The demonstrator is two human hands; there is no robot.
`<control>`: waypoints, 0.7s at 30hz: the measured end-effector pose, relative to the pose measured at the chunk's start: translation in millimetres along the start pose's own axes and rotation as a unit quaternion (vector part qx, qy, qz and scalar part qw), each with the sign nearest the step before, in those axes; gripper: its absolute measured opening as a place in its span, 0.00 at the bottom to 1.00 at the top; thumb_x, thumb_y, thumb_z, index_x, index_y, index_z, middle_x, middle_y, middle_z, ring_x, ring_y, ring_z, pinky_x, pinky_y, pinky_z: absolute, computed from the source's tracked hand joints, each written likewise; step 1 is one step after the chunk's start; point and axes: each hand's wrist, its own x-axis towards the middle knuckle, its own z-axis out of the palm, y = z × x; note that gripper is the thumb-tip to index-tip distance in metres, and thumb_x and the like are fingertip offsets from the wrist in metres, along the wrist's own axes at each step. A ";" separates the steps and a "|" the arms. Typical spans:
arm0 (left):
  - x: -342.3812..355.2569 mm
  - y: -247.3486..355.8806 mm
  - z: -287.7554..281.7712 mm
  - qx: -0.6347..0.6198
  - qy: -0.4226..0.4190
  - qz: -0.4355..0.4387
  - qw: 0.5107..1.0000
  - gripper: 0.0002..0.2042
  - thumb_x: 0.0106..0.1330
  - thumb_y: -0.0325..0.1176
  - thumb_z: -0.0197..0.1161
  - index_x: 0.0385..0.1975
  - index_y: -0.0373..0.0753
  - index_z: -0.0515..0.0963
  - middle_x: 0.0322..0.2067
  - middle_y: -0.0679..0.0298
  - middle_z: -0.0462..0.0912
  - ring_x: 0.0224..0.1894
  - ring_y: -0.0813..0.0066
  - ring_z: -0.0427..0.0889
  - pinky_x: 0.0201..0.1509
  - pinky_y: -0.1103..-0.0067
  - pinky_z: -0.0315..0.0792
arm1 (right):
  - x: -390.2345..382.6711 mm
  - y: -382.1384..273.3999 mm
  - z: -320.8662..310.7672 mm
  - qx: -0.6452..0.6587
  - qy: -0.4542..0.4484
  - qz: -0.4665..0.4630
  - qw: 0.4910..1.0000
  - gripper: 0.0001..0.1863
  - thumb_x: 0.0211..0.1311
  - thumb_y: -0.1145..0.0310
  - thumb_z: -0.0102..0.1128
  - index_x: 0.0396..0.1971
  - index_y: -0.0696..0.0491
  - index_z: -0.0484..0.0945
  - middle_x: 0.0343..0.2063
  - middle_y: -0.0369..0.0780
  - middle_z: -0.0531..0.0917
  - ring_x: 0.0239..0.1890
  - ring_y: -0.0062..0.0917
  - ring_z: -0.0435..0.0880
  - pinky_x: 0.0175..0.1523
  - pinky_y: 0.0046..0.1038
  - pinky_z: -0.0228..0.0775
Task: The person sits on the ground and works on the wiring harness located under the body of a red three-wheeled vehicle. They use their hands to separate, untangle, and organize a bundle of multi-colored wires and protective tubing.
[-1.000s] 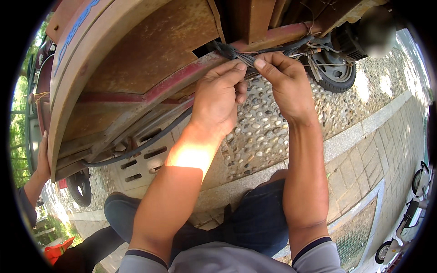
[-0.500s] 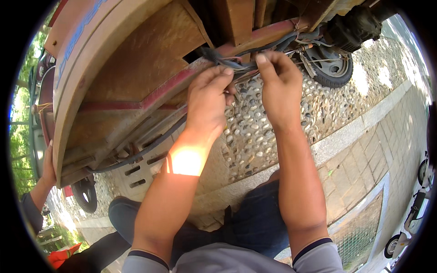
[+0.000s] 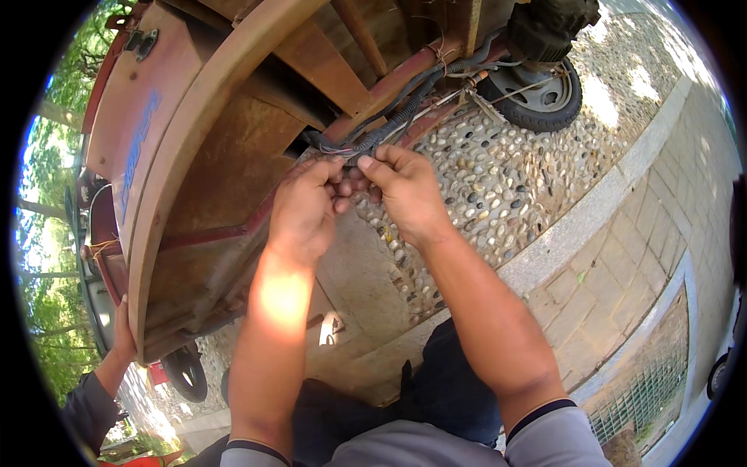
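Note:
Both my hands are at a bundle of dark wires and corrugated conduit (image 3: 405,109) along the reddish frame rail (image 3: 250,219) of a rusty, tipped vehicle. My left hand (image 3: 303,202) pinches the wires near a dark opening in the metal, fingers curled. My right hand (image 3: 408,194), just to its right, grips the same bundle between thumb and fingers. The fingertips are close together, and the pieces between them are partly hidden. The brown panel (image 3: 204,194) with its curved outer lip is at my upper left.
A spoked-rim wheel (image 3: 566,105) with dark machinery above it is at upper right; another tyre (image 3: 191,377) is at lower left. Another person's hand (image 3: 123,331) holds the panel's edge at left. Pebbled pavement (image 3: 498,194), a stone border and paving (image 3: 607,288) lie below.
My view has turned, so the vehicle sits tilted differently in the picture. My hands have come closer together on the wire bundle and appear lower and further left.

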 end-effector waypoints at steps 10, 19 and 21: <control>-3.5 5.4 -8.1 0.104 -0.035 0.001 0.994 0.04 0.71 0.29 0.57 0.32 0.40 0.73 0.26 0.70 0.70 0.27 0.78 0.69 0.28 0.79 0.62 | 3.0 1.2 -11.4 -0.232 0.039 -0.082 0.969 0.10 0.66 0.69 0.63 0.31 0.62 0.81 0.25 0.36 0.83 0.28 0.20 0.78 0.35 0.26 0.70; -7.9 -2.9 10.2 0.040 0.031 0.058 0.997 0.05 0.71 0.29 0.58 0.32 0.39 0.74 0.25 0.71 0.69 0.24 0.80 0.66 0.25 0.80 0.59 | 12.5 -8.1 -13.2 0.053 0.072 -0.017 0.996 0.14 0.70 0.60 0.65 0.40 0.57 0.81 0.34 0.35 0.82 0.32 0.17 0.77 0.36 0.23 0.67; -9.0 -1.3 14.4 0.047 0.044 0.057 0.996 0.05 0.72 0.29 0.58 0.32 0.39 0.74 0.24 0.71 0.68 0.23 0.81 0.65 0.24 0.81 0.57 | 18.2 -9.8 -19.4 0.056 0.055 -0.013 0.997 0.13 0.71 0.60 0.64 0.39 0.56 0.81 0.34 0.35 0.82 0.32 0.17 0.77 0.36 0.23 0.67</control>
